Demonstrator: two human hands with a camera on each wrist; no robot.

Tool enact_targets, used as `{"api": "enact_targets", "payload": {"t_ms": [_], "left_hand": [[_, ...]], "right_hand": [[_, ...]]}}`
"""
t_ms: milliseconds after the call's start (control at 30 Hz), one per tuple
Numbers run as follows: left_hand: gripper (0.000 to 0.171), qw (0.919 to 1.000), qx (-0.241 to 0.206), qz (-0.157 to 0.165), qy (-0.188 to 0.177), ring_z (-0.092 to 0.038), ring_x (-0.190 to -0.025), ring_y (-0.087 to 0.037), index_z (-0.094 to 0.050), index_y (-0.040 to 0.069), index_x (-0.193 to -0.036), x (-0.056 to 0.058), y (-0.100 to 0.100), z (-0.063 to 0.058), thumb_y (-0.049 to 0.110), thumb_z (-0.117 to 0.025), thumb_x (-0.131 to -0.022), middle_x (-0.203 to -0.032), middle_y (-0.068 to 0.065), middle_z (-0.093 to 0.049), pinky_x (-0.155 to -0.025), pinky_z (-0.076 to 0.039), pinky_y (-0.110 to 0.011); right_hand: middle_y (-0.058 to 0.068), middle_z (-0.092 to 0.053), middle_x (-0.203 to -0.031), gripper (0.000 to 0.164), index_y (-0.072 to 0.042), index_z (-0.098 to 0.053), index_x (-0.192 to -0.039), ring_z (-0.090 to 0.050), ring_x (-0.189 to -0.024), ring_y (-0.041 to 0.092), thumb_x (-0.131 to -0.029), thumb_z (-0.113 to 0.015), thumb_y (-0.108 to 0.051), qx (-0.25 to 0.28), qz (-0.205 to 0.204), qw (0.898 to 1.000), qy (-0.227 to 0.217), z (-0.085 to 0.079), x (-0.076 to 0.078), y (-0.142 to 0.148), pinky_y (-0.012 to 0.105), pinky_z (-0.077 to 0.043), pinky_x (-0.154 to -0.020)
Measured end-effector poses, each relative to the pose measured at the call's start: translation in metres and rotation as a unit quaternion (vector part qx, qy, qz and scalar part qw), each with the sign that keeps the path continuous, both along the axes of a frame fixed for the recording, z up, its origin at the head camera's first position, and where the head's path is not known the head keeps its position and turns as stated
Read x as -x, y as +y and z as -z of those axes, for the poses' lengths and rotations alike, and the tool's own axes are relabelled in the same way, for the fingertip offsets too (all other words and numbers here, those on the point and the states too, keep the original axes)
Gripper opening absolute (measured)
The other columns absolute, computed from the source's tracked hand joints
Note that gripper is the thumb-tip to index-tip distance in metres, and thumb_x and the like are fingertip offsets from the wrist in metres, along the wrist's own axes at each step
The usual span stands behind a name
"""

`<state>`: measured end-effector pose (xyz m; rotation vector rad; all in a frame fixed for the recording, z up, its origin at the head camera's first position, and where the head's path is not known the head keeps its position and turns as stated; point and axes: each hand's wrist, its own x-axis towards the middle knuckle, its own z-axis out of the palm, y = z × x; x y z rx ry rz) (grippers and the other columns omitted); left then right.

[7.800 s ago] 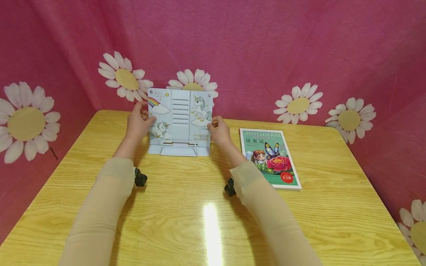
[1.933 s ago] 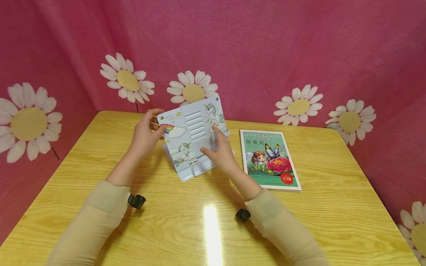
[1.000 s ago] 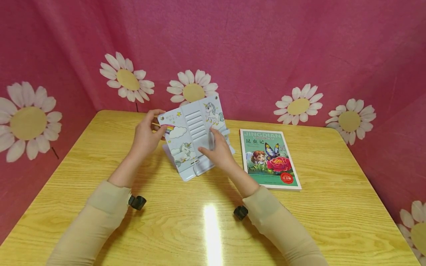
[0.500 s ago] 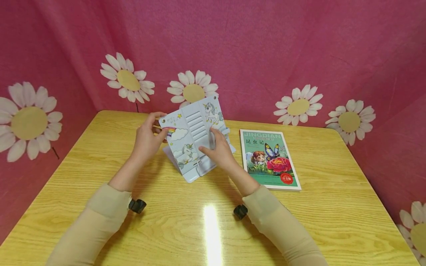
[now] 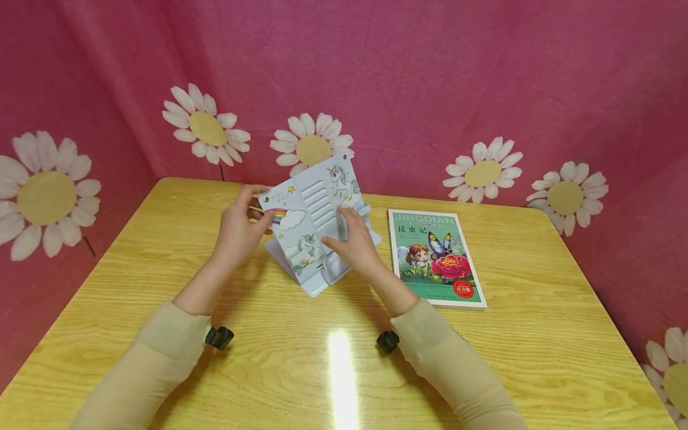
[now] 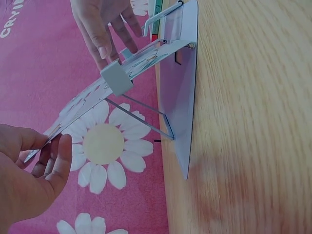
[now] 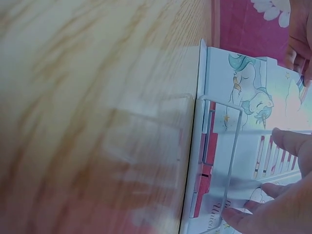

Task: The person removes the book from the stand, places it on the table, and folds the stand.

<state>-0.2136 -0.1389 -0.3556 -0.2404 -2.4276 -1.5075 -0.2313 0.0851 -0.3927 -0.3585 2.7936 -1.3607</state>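
Observation:
A white metal book stand (image 5: 317,200) with unicorn, rainbow and cloud pictures stands turned at an angle on the table. My left hand (image 5: 239,224) pinches its upper left corner between thumb and fingers. In the left wrist view the front panel leans over a flat base plate (image 6: 179,102), with a thin wire strut (image 6: 139,117) between them. My right hand (image 5: 355,242) is spread in front of the slotted middle, thumb and fingers extended at the panel. A bent wire page holder (image 7: 236,146) shows along the lower edge in the right wrist view.
To the right, a green-covered children's book (image 5: 467,263) with a butterfly and a red flower lies flat on the wooden table (image 5: 269,370). Pink cloth (image 5: 398,89) with white daisies hangs behind and at the sides.
Earlier the stand faced straight forward, held at both sides; it has since come nearer and turned. My right hand moved to its front. Over the last second the stand turned slightly more.

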Motion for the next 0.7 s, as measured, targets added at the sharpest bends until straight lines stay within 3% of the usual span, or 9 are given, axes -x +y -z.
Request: {"api": "enact_targets", "payload": {"t_ms": [233,500,700], "left_hand": [[0.040,0.9998,0.016,0.000,0.013,-0.063,-0.076,-0.026,-0.047,0.005,-0.125,-0.0035,0.0025,-0.0010,0.000,-0.062,-0.088,-0.093,-0.017,-0.058,-0.061,-0.058,-0.041],[0.042,0.9996,0.024,-0.001,0.013,-0.064,-0.077,-0.026,-0.046,0.005,-0.125,-0.0060,0.0033,0.0005,0.001,-0.064,-0.087,-0.093,-0.017,-0.060,-0.055,-0.054,-0.018],[0.042,0.9998,0.018,0.002,0.011,-0.064,-0.076,-0.026,-0.046,0.004,-0.124,-0.0081,0.0041,0.0009,0.002,-0.065,-0.087,-0.092,-0.017,-0.059,-0.057,-0.056,-0.025]], "right_hand": [[0.016,-0.022,-0.153,0.075,-0.006,-0.033,-0.145,-0.021,-0.141,0.033,-0.084,-0.071,-0.024,-0.003,0.005,1.000,0.004,0.0019,0.0027,0.0004,0.047,-0.021,-0.115],[0.016,-0.022,-0.153,0.075,-0.006,-0.033,-0.146,-0.023,-0.140,0.033,-0.084,-0.072,-0.026,-0.010,-0.006,1.000,0.011,0.0061,0.0073,0.0015,0.047,-0.023,-0.114],[0.015,-0.020,-0.154,0.076,-0.008,-0.032,-0.146,-0.024,-0.140,0.034,-0.084,-0.071,-0.028,-0.021,-0.016,1.000,0.006,0.0048,0.0086,0.0046,0.048,-0.025,-0.113]]}}
